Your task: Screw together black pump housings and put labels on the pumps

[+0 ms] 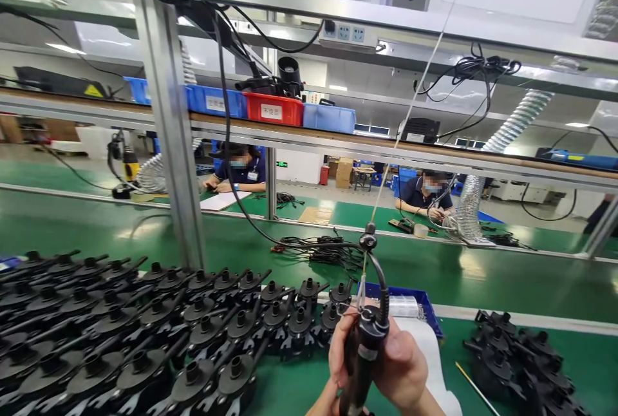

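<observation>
A black electric screwdriver (365, 351) hangs upright from a thin line, its cable coming out of the top. My left hand (339, 348) is closed round its left side, fingers behind the body. From the right, my right hand (402, 368) also wraps it, thumb along the housing. The tool's lower end is cut off by the frame edge. Left of my hands stand rows of black plastic housings (240, 322) with round necks and side arms. A smaller group of black parts (499, 355) lies to the right.
Behind my right hand is a blue tray (432, 319) with a clear roll and white sheet. A thin rod (476, 387) lies right. A cable bundle (321, 250) rests farther back. A metal post (167, 126) and shelf with bins (275, 109) stand ahead; two co-workers sit beyond.
</observation>
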Demonstrator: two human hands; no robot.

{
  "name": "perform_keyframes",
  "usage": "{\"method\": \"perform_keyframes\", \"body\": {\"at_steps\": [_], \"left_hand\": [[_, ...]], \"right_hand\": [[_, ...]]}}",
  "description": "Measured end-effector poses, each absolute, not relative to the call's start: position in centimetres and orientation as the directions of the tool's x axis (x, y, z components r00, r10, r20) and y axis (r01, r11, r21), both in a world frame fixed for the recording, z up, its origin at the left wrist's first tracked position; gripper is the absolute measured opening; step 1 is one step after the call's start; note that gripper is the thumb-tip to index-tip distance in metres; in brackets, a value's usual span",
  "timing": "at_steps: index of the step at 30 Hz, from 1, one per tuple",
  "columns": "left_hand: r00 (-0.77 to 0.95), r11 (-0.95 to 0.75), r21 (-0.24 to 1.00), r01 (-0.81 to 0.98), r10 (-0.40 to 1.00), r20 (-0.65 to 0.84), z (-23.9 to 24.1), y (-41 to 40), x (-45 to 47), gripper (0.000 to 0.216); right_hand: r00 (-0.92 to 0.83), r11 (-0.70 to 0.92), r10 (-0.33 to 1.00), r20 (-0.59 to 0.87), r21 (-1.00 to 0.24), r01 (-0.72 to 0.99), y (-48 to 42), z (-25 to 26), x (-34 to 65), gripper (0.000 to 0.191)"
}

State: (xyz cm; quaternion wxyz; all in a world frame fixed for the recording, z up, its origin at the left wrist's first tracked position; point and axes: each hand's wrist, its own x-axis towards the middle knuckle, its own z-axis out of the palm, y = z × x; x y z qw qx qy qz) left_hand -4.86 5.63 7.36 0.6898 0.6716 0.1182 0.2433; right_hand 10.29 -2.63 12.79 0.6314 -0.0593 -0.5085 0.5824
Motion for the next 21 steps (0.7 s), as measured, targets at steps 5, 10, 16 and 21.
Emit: {"method": "perform_keyframes", "body": {"at_steps": [5, 10, 16, 21], "left_hand": [[0.848, 0.001, 0.975, -0.224, 0.493, 0.194, 6.3, 5.8, -5.4, 0.018], [0.834, -0.011, 0.969, -0.245, 0.507, 0.217, 5.6, 6.0, -5.4, 0.018], [0.767, -0.069, 0.953, -0.295, 0.578, 0.279, 5.5, 5.7, -3.0, 0.031], [0.737, -0.117, 0.925, -0.361, 0.572, 0.36, 4.9, 5.0, -4.3, 0.045]], "right_hand": [[-0.211, 0.297, 0.807, 0.552, -0.688, -0.662, -2.8, 12.5, 10.4, 0.04], [-0.212, 0.305, 0.836, 0.505, -0.751, -0.586, -2.8, 12.1, 10.5, 0.051], [-0.116, 0.322, 0.92, 0.375, -0.889, -0.325, -3.4, 12.6, 10.1, 0.052], [-0.098, 0.442, 0.886, 0.453, -0.889, -0.119, -3.8, 13.4, 10.1, 0.031]]}}
